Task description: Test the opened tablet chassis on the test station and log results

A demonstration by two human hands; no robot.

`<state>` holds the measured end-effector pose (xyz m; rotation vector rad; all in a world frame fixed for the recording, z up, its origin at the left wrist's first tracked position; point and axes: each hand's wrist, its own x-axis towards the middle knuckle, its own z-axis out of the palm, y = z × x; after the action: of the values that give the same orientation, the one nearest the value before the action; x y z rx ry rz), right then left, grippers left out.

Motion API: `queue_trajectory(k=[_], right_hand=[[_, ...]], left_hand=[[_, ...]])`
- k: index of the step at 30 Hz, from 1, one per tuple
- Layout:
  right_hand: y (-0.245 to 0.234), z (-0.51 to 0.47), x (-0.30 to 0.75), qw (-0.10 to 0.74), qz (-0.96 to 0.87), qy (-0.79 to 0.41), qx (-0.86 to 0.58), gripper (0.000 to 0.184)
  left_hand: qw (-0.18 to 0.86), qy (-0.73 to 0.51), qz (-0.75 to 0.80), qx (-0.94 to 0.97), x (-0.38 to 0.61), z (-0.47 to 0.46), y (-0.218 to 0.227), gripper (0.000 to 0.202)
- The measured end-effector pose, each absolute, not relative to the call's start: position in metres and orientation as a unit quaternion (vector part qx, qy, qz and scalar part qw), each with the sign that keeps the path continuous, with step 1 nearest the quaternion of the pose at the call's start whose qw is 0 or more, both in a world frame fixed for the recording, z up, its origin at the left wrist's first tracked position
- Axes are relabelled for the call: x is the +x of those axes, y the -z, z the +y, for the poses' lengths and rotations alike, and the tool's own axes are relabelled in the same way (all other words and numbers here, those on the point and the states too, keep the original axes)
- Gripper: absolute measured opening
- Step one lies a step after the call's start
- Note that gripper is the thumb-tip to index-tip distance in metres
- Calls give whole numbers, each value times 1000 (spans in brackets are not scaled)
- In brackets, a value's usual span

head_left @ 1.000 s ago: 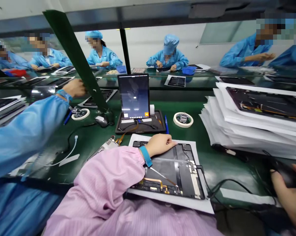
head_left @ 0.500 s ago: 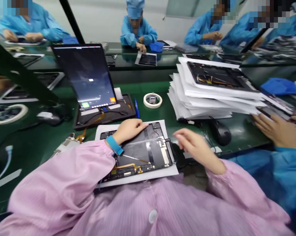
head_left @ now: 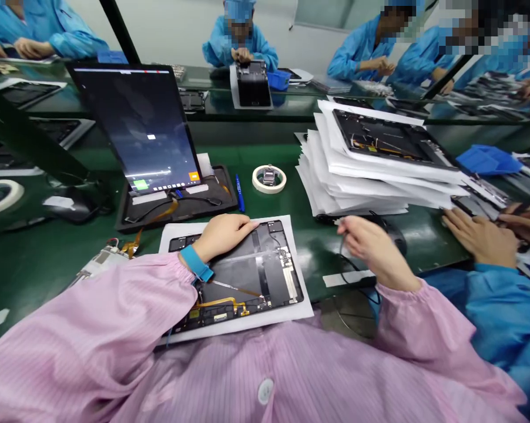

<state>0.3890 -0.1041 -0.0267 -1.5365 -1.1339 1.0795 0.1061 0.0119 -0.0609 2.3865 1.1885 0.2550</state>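
My left hand (head_left: 223, 235) rests flat on the opened black tablet (head_left: 242, 276), near its upper left edge, and grips nothing. The tablet lies face down on a white paper sheet (head_left: 298, 282), with gold flex strips and a circuit board showing. My right hand (head_left: 373, 249) is to the right of the sheet, its fingertips pinched on a thin black cable (head_left: 342, 258). Just beyond those fingers, a black computer mouse (head_left: 397, 239) is partly hidden by the hand.
A tall stack of paper sheets with tablets (head_left: 335, 188) stands at the right. An upright lit tablet (head_left: 141, 129) sits in a black tray (head_left: 177, 205), beside a tape roll (head_left: 269, 179) and a blue pen (head_left: 240, 194). A co-worker's hands (head_left: 480, 238) work at the right.
The view has turned further right and tilted. My right hand has moved up toward the mouse and pinched the cable. My left hand stays on the tablet.
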Motion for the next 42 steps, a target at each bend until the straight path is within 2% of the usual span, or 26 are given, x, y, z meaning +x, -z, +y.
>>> queue_trajectory(k=[2,4,6,8,11,14,18,21,23,26,29,34,42], right_hand=[[17,-112,390,575,-430,-363,-593,30],[14,-120,379,608,-435,-353,-563,34],[19,-125,363,563,-454,-410,-555,35],[28,-126,348,481,-484,-457,-571,32],[42,-122,337,387,-555,-425,-601,21],[51,-116,335,351,-604,-378,-607,17],[59,-112,336,341,-616,-376,-602,16],[60,-113,334,337,-627,-366,-599,22],[58,-115,330,297,-652,-321,-619,32],[54,-123,319,204,-698,-184,-661,44],[55,-131,309,150,-738,-84,-653,51],[64,-132,309,152,-765,-42,-624,46],[63,-132,318,207,-790,-96,-569,44]], left_hand=[[222,-93,435,867,107,12,61,53],[219,-92,440,866,107,11,61,54],[217,-90,440,867,107,11,61,54],[215,-88,437,869,107,11,61,54],[214,-85,434,871,106,11,60,54],[213,-85,432,872,106,12,60,54],[215,-87,433,871,106,11,60,53],[211,-90,431,873,106,11,61,53],[206,-91,430,874,106,11,61,54],[204,-88,429,876,106,12,62,54],[202,-85,430,876,106,13,63,54],[194,-83,429,878,106,12,63,54],[188,-72,429,881,106,11,60,54]])
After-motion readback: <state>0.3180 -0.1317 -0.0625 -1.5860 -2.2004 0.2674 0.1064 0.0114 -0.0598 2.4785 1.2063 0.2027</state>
